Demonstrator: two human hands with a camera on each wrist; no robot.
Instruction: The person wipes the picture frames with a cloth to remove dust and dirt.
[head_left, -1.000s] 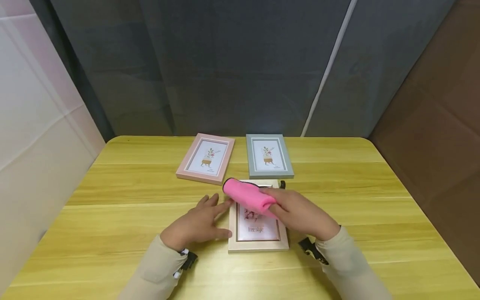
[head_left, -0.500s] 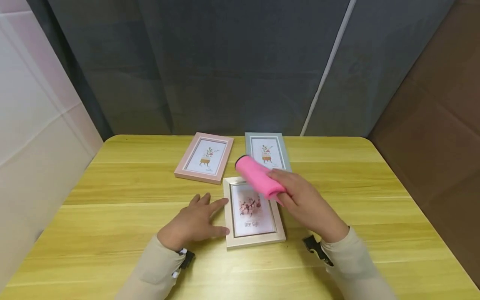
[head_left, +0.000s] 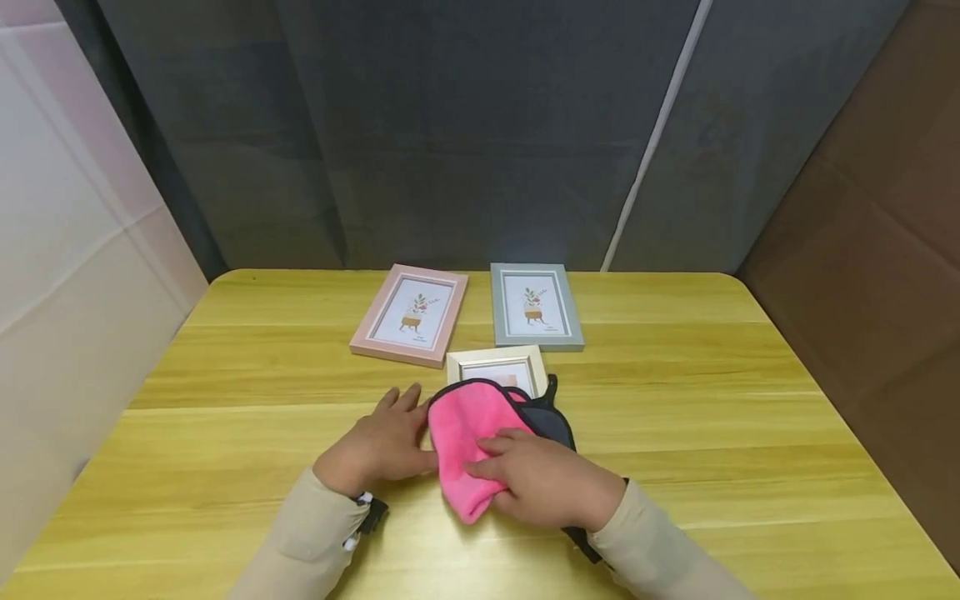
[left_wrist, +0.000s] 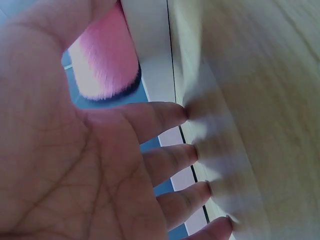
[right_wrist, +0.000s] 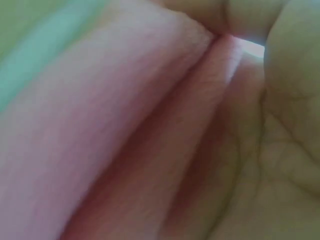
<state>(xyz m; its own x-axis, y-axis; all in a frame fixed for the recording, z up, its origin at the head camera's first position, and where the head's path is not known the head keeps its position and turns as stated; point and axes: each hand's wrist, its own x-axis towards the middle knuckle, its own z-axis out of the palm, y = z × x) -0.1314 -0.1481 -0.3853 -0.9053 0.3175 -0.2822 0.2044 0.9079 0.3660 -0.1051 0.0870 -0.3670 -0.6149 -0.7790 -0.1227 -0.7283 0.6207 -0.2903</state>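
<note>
A cream photo frame (head_left: 495, 353) lies flat at the middle of the table, its lower part hidden under a pink cloth (head_left: 465, 425) with black edging and a dark grey back. My right hand (head_left: 551, 479) pinches the folded cloth and presses it on the frame; close up, its pink folds (right_wrist: 60, 135) fill the right wrist view. My left hand (head_left: 378, 446) rests at the frame's left side with its fingers spread. In the left wrist view the fingertips reach the tabletop beside the frame's pale edge (left_wrist: 150, 55).
Behind lie a pink photo frame (head_left: 362, 343), turned slightly, and a grey-blue photo frame (head_left: 576, 325), both face up with potted-plant pictures. The wooden table (head_left: 697, 400) ends at a dark curtain (head_left: 465, 142).
My right hand has brought the cloth from over the frame's top corner down toward me, and it now spreads across the lower part. My left hand has stayed by the frame's side.
</note>
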